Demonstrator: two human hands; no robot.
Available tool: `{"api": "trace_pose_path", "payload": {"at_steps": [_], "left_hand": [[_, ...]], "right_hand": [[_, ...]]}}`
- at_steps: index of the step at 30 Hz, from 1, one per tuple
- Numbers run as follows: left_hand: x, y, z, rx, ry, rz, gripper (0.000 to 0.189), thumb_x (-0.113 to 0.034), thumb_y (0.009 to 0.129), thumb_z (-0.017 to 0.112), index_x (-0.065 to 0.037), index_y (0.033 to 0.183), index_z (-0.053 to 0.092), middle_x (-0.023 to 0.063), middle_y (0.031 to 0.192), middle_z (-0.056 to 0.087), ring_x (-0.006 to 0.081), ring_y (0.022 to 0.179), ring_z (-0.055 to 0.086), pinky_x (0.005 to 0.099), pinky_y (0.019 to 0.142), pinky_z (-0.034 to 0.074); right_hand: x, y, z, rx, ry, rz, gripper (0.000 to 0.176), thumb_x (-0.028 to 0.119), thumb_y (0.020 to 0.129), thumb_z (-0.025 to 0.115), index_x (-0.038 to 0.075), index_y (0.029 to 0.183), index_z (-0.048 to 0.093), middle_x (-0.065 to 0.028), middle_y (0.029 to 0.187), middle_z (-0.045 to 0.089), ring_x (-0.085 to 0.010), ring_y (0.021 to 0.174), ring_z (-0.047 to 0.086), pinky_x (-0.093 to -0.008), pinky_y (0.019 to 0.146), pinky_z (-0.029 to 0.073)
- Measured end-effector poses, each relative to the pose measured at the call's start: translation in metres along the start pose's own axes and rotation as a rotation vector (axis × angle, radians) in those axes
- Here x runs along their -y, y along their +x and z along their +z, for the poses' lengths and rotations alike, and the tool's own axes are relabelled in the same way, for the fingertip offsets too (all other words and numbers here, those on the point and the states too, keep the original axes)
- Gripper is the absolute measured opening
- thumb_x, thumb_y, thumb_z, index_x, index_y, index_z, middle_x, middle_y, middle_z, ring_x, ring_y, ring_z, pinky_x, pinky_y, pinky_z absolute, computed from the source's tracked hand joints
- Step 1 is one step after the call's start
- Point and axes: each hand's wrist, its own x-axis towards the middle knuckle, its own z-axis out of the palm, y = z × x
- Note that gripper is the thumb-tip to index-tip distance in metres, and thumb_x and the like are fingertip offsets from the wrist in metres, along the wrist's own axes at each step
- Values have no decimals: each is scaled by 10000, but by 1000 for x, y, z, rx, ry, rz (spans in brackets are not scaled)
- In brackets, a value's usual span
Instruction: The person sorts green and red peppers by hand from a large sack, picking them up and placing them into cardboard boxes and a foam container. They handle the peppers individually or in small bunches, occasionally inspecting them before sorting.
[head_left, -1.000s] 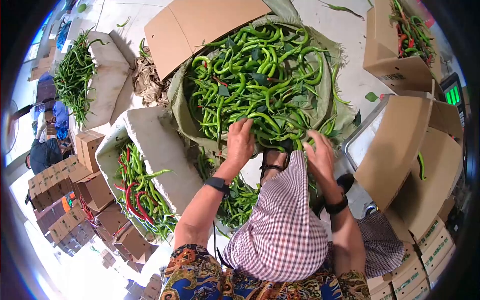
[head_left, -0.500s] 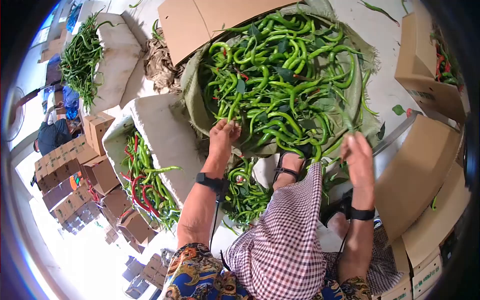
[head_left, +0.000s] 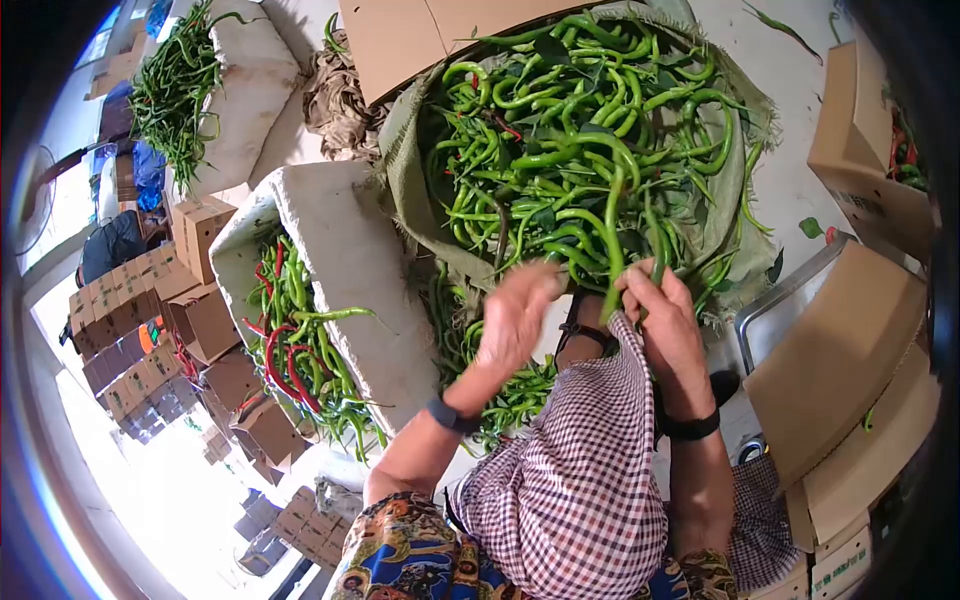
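A large open sack (head_left: 405, 185) is full of long green chili peppers (head_left: 560, 150) mixed with leaves and a few red ones. At its near edge, my right hand (head_left: 668, 325) is closed with long green chili peppers (head_left: 613, 225) between thumb and fingers, their upper ends reaching over the pile. My left hand (head_left: 515, 315) is to the left of it, raised over the near side of the sack; its fingers are smeared by motion, so I cannot make out what they hold. More green peppers (head_left: 525, 395) lie below my left hand.
On the left, a white foam box (head_left: 345, 270) lies tilted with green and red peppers (head_left: 290, 350). Another heap of green peppers (head_left: 180, 100) is farther back. Cardboard boxes (head_left: 840, 340) stand on the right beside a metal frame (head_left: 770, 308). A checked cloth (head_left: 590, 470) covers my lap.
My left hand has moved right and nearer to me, away from the pile's left edge. My right hand has come inward to the left, with green peppers in it.
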Motion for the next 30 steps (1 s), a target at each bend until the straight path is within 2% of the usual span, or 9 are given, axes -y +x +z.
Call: {"api": "trace_pose_path", "payload": {"at_steps": [2, 6, 10, 15, 18, 20, 24, 28, 30], "left_hand": [[30, 30, -13, -512, 440, 114, 276, -200, 947, 575, 16, 1112, 627, 125, 937, 670, 187, 795, 622, 312, 704, 495], [66, 34, -30, -274, 581, -271, 248, -162, 920, 603, 14, 1092, 630, 123, 864, 666, 171, 758, 616, 297, 691, 490], [2, 20, -18, -539, 289, 80, 207, -70, 878, 632, 24, 1063, 640, 121, 863, 663, 187, 792, 628, 299, 746, 496], [-40, 27, 9, 8, 141, 258, 188, -59, 871, 633, 14, 1044, 636, 144, 866, 629, 267, 753, 601, 348, 699, 492], [8, 54, -2, -370, -129, -78, 197, -65, 844, 647, -5, 1032, 642, 162, 913, 613, 334, 827, 582, 379, 731, 480], [49, 91, -30, -578, 542, 227, 241, -91, 825, 658, -14, 1052, 631, 174, 954, 606, 344, 896, 566, 422, 798, 464], [112, 118, -36, -501, 829, 62, 234, -100, 761, 692, -58, 979, 617, 151, 926, 614, 362, 907, 560, 478, 791, 438], [82, 109, -46, -422, 518, 217, 160, -72, 823, 662, -47, 973, 611, 96, 813, 611, 255, 697, 580, 348, 659, 474], [60, 100, -50, -559, 23, 48, 150, -84, 880, 636, -16, 1010, 608, 34, 834, 620, 133, 726, 567, 262, 673, 460]], "right_hand": [[3, 1, -1, -98, 2, -39, 190, 226, 930, 604, 42, 971, 619, 18, 782, 571, -52, 656, 442, -206, 605, 348], [2, 2, -8, -149, -12, -39, 232, 236, 928, 609, 32, 1036, 633, -8, 844, 624, -50, 647, 431, -204, 589, 351], [-8, 1, -10, -31, -160, -2, 344, 249, 912, 639, 1, 1152, 621, -39, 926, 650, -80, 798, 571, -217, 709, 456], [-14, 12, 16, 46, 103, 94, 325, 225, 905, 657, 1, 1139, 627, 0, 848, 603, -61, 722, 519, -211, 646, 423], [5, 10, 16, -170, -124, -16, 294, 269, 936, 613, 19, 1084, 654, 10, 883, 614, -51, 740, 488, -199, 659, 390], [-1, 16, -3, -136, 175, -169, 259, 269, 960, 569, 36, 1023, 660, -42, 992, 657, -126, 882, 571, -282, 773, 436], [0, 19, -38, 96, 563, -90, 280, 271, 979, 535, 53, 1147, 583, -95, 1143, 631, -211, 1030, 599, -374, 934, 457], [-1, 26, -53, 161, 900, -53, 326, 279, 983, 527, 43, 1208, 547, -125, 1213, 615, -244, 1118, 584, -400, 980, 455], [0, 28, -54, 181, 903, -78, 324, 276, 987, 519, 42, 1209, 549, -123, 1235, 602, -235, 1138, 574, -387, 980, 458]]}}
